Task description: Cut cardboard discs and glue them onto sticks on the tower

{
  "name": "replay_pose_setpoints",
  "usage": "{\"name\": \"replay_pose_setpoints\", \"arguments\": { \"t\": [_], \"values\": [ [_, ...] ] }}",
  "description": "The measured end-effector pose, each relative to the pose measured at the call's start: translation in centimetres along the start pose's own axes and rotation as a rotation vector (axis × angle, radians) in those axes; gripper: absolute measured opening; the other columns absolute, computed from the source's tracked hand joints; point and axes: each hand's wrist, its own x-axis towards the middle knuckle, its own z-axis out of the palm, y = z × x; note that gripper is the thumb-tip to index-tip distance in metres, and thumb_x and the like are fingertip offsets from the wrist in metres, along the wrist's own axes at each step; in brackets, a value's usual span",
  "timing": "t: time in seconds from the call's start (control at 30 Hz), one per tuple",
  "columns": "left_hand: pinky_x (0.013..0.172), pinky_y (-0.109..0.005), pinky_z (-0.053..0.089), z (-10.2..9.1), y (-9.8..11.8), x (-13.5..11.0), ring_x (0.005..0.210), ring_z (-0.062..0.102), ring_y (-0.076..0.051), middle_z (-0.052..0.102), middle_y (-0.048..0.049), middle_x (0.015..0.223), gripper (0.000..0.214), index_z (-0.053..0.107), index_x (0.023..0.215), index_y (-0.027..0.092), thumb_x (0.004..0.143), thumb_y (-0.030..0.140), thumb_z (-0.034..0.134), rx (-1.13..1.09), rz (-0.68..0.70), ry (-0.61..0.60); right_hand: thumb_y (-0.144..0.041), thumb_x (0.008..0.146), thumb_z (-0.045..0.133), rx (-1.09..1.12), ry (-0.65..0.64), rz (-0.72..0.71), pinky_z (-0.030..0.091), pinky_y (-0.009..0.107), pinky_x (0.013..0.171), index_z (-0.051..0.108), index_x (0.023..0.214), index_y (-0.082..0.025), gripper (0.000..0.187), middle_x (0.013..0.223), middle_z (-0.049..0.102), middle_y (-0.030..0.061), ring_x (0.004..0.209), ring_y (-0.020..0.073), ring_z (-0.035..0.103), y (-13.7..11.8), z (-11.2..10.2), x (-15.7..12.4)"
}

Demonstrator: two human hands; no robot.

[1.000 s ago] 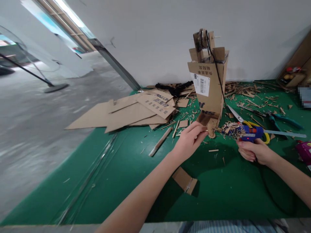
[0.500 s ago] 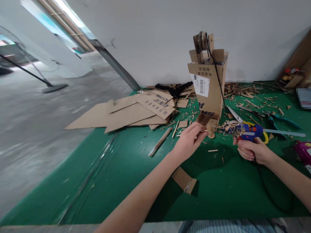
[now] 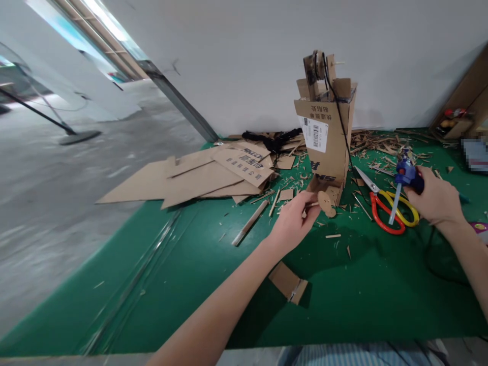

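My left hand (image 3: 295,221) is closed on a thin wooden stick (image 3: 313,204) that has a small round cardboard disc (image 3: 325,202) at its end. The disc is in front of the open base of a tall cardboard box (image 3: 330,129), which carries a pulley-like wheel (image 3: 317,65) and a black cord (image 3: 342,119) at its top. Off to the right, my right hand (image 3: 436,195) grips a blue hot glue gun (image 3: 408,175), with a clear glue stick (image 3: 395,203) jutting from its back. Below the gun lie scissors (image 3: 396,213) with red and yellow handles.
Flat cardboard sheets (image 3: 206,178) are stacked at the left of the green table (image 3: 198,284). A folded cardboard piece (image 3: 288,282) lies near the front. Cardboard scraps (image 3: 371,142) litter the back. A wooden strip (image 3: 250,223) sits left of my left hand.
My right hand has swung the glue gun away from the disc, to the right and back, turning its nozzle away. The scissors show more fully. My left hand stays nearly in place, the disc facing me more.
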Motion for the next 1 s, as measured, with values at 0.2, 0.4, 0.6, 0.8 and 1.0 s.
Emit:
{"name": "replay_pose_setpoints", "arguments": {
  "t": [0.2, 0.4, 0.6, 0.8, 1.0],
  "values": [
    [0.063, -0.026, 0.054, -0.4, 0.3, -0.3, 0.075, 0.07, -0.017, 0.072, -0.006, 0.093, 0.022, 0.051, 0.117, 0.019, 0.096, 0.024, 0.05, -0.054, 0.062, 0.053, -0.04, 0.091, 0.046, -0.254, -0.187, 0.07, 0.049, 0.043, 0.069, 0.054, 0.133, -0.008, 0.053, 0.101, 0.071, 0.0232, 0.087, 0.0373, 0.069, 1.4, 0.3, 0.5],
    [0.062, -0.026, 0.054, 0.4, -0.8, -0.9, 0.068, 0.067, -0.014, 0.069, -0.0079, 0.096, 0.049, 0.028, 0.144, 0.02, 0.098, 0.018, 0.043, -0.094, 0.216, 0.051, -0.029, 0.094, 0.04, -0.341, -0.192, -0.053, 0.05, 0.049, 0.082, 0.043, 0.145, -0.005, 0.057, 0.118, 0.065, 0.0259, 0.109, 0.0392, 0.061, 1.7, 2.0, -0.2],
    [0.054, -0.024, 0.05, 0.5, -0.7, -0.7, 0.06, 0.062, -0.014, 0.067, -0.0059, 0.087, 0.049, 0.028, 0.146, 0.018, 0.098, 0.018, 0.041, -0.062, 0.289, 0.052, -0.026, 0.098, 0.036, -0.391, -0.065, -0.09, 0.046, 0.054, 0.084, 0.055, 0.136, -0.01, 0.045, 0.121, 0.062, 0.025, 0.114, 0.042, 0.054, 0.8, 0.1, -0.3],
    [0.055, -0.026, 0.051, 0.3, 0.5, -0.5, 0.058, 0.066, -0.017, 0.071, -0.0044, 0.08, 0.041, 0.042, 0.134, 0.018, 0.093, 0.013, 0.043, 0.118, 0.384, 0.059, -0.021, 0.1, 0.041, -0.182, -0.336, -0.643, 0.046, 0.037, 0.074, 0.07, 0.111, -0.016, 0.032, 0.1, 0.071, 0.0136, 0.09, 0.0268, 0.065, -7.2, -3.2, -2.9],
    [0.054, -0.026, 0.049, 0.2, 0.6, -0.3, 0.057, 0.066, -0.016, 0.071, -0.004, 0.078, 0.04, 0.041, 0.136, 0.017, 0.096, 0.015, 0.04, 0.19, 0.389, 0.104, -0.024, 0.098, 0.055, -0.129, -0.585, -0.812, 0.043, 0.028, 0.055, 0.069, 0.11, -0.016, 0.02, 0.109, 0.071, 0.0119, 0.093, 0.0242, 0.07, -13.0, -0.3, -6.4]
  ]
}}
